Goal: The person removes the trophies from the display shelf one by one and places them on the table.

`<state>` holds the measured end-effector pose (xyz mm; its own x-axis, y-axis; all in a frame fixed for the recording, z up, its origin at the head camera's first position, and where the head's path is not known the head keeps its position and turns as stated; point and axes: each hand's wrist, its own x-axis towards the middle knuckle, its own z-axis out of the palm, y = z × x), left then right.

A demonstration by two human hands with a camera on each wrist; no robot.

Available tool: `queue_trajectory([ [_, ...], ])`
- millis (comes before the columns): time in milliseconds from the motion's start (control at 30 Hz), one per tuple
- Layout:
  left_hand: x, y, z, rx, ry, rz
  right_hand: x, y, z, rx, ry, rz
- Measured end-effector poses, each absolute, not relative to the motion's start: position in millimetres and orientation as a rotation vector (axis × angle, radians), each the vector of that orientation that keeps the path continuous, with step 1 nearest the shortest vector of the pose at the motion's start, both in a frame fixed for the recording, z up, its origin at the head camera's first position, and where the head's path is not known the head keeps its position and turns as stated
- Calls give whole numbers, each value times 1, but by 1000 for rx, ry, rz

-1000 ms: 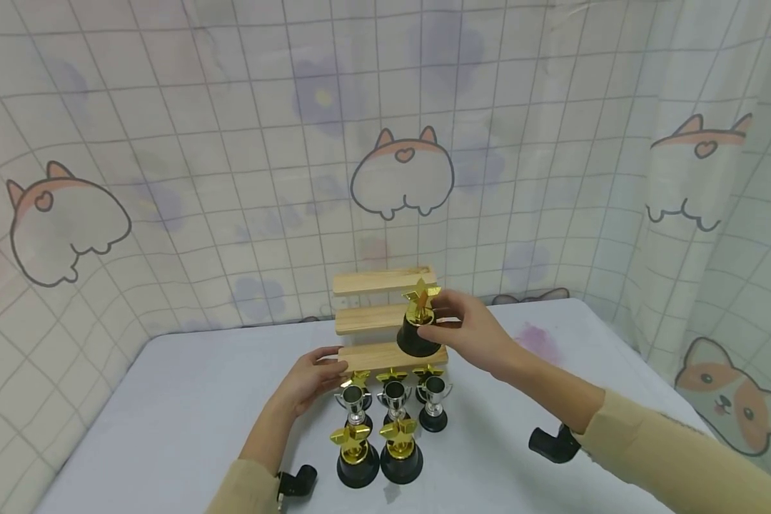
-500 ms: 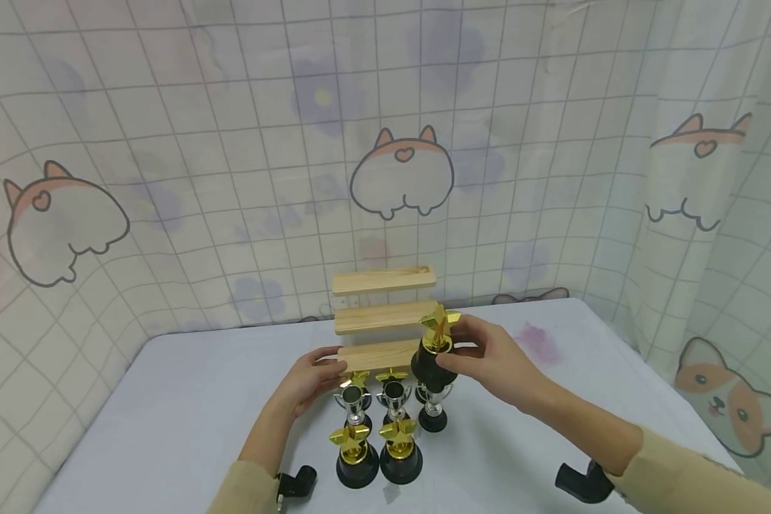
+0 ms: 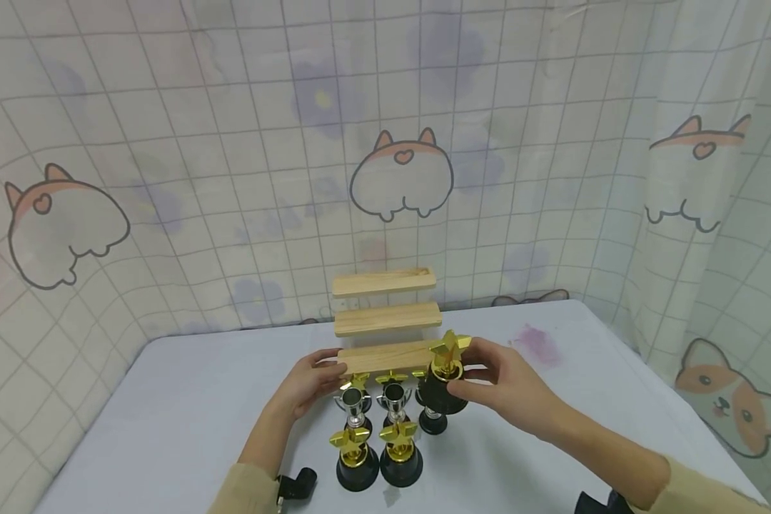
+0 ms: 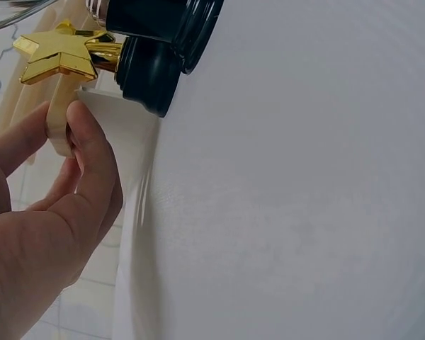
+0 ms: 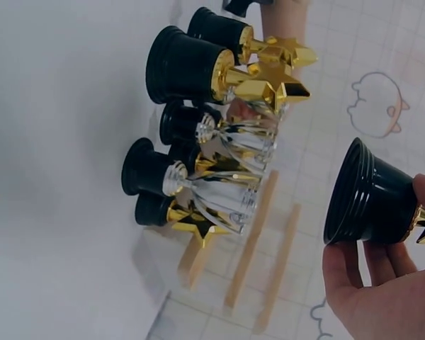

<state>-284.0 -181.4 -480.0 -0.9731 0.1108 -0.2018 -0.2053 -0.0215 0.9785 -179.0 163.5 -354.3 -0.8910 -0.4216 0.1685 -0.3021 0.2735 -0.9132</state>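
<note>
In the head view my left hand [image 3: 308, 382] pinches the left end of the lowest board of a wooden tiered stand [image 3: 385, 357]. The left wrist view shows thumb and fingers on that board end [image 4: 59, 117], beside a gold star trophy [image 4: 60, 55]. My right hand [image 3: 514, 392] holds another gold star trophy [image 3: 443, 392] by its black base, raised off the table; the right wrist view shows the base [image 5: 375, 198] tilted. Behind it, one silver cup trophy [image 3: 433, 424] is mostly hidden. Two more silver cups [image 3: 353, 401] stand left of it.
Two gold star trophies [image 3: 358, 471] stand in front of the cups. Three more gold stars [image 3: 392, 376] show behind them, just before the stand. A white cloth covers the table [image 3: 199, 414]. A patterned curtain [image 3: 231, 178] hangs at the back and sides.
My right hand has carried the gold star trophy away from the stand, down and to the right, now in front of the right silver cup. My left hand has stayed on the board.
</note>
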Motion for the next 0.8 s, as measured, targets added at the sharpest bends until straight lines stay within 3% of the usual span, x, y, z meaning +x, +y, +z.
queue_trajectory([
  [800, -282, -181, -481, -94, 2022, 2106, -162, 179, -394, -584, 2339, -1707],
])
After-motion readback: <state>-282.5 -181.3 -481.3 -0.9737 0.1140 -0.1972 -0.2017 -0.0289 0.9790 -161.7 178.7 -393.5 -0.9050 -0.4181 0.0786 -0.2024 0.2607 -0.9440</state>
